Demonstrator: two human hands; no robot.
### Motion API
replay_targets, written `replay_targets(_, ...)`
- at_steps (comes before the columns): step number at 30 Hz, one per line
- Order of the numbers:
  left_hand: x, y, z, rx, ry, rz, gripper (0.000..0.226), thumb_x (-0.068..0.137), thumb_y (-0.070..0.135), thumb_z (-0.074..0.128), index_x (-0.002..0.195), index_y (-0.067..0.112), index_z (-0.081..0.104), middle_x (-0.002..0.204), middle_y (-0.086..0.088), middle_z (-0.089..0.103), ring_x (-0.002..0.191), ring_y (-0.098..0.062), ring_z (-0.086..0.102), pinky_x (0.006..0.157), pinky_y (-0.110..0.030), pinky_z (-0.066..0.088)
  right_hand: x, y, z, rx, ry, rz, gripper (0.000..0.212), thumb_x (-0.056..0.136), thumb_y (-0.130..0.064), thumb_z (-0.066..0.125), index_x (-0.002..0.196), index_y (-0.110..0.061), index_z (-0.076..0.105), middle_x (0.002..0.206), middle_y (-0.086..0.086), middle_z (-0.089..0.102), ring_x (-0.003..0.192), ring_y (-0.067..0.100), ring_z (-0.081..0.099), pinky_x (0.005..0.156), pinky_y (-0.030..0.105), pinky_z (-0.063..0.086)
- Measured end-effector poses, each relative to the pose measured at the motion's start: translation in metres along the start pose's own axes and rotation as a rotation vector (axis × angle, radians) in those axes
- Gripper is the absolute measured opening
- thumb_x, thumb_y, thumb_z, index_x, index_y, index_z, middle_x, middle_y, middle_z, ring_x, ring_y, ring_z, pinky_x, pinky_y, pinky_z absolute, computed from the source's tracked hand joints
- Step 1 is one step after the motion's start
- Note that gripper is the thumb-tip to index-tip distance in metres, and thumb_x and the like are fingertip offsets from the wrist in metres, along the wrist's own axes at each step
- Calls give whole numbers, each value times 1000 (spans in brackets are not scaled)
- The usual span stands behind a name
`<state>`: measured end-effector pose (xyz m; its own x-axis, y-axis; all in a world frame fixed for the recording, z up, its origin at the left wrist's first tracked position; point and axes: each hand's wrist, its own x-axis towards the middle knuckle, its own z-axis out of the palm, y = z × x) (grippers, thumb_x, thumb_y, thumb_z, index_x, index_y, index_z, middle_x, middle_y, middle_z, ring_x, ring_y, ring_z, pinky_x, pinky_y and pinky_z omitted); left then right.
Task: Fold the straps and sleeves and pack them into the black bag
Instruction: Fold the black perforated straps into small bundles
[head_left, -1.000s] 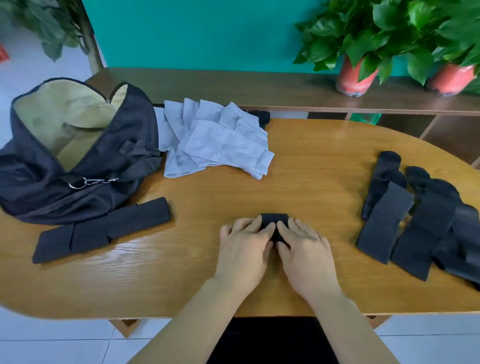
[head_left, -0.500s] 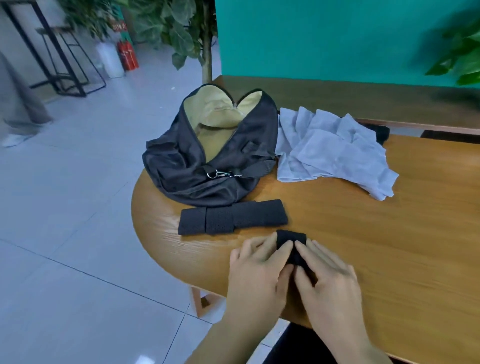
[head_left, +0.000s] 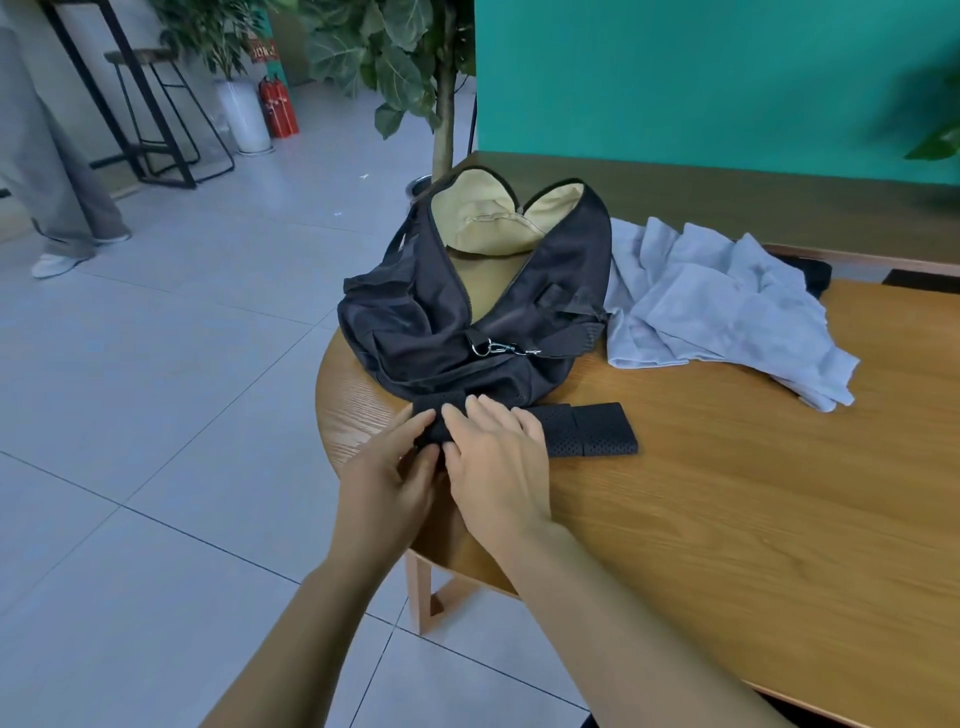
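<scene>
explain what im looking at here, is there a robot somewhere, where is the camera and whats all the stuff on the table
There is no machine here. A person works with bare hands, and those hands are the grip. The camera sits on the person's head and looks forward and down, so both arms come in from the bottom of the picture.

On the wooden table lies an open black bag with a tan lining. A pile of pale grey sleeves sits beside it, touching it, and a long black strap lies in front of it.

The left hand seems to pinch the strap's left end. The right hand lies across the strap with straight fingers. The job is to fold these pieces and pack them into the bag.
</scene>
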<state>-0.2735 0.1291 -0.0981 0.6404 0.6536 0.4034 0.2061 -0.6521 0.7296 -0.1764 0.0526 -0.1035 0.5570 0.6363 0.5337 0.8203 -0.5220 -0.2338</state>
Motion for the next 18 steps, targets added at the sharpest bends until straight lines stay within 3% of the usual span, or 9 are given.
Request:
replay_targets(2, 1, -6, 3, 21, -46, -28, 39, 91, 7, 62, 129, 17, 63, 137, 6, 56, 125, -8, 52, 106, -30, 43, -1, 0, 7, -54, -26, 10, 39, 70, -29, 84, 106, -21, 72, 107, 3, 72, 108, 19, 65, 93, 40, 50)
replay_targets(5, 2, -10, 5, 70, -97, -11, 42, 92, 8, 61, 133, 18, 59, 140, 13, 49, 128, -10, 49, 104, -20, 37, -5, 0, 10, -98, -43, -5, 41, 74, -34, 81, 111, -19, 70, 114, 6, 70, 113, 21, 63, 94, 41, 50)
replay_targets(9, -2, -15, 4, 123, -136, 55, 50, 90, 6, 64, 137, 19, 55, 144, 6, 49, 129, -9, 47, 104, -22, 37, -7, 4, 4, -92, -9, -74, 38, 76, -32, 78, 110, -16, 69, 124, 7, 65, 119, 23, 59, 98, 43, 48)
replay_targets(14, -2, -19, 8, 198, -89, 42, 41, 86, 6, 69, 125, 16, 65, 135, -3, 58, 122, -22, 57, 99, -26, 39, -11, 9, 9, -76, 43, -147, 25, 73, -29, 82, 93, -17, 71, 102, -2, 72, 106, 16, 66, 99, 38, 47)
replay_targets(18, 3, -15, 9, 236, -106, 10, 38, 88, 9, 67, 125, 17, 66, 135, -3, 59, 124, -24, 56, 99, -27, 39, -6, 11, 8, -55, 43, -159, 23, 70, -27, 84, 87, -18, 71, 92, -4, 72, 99, 15, 68, 98, 37, 48)
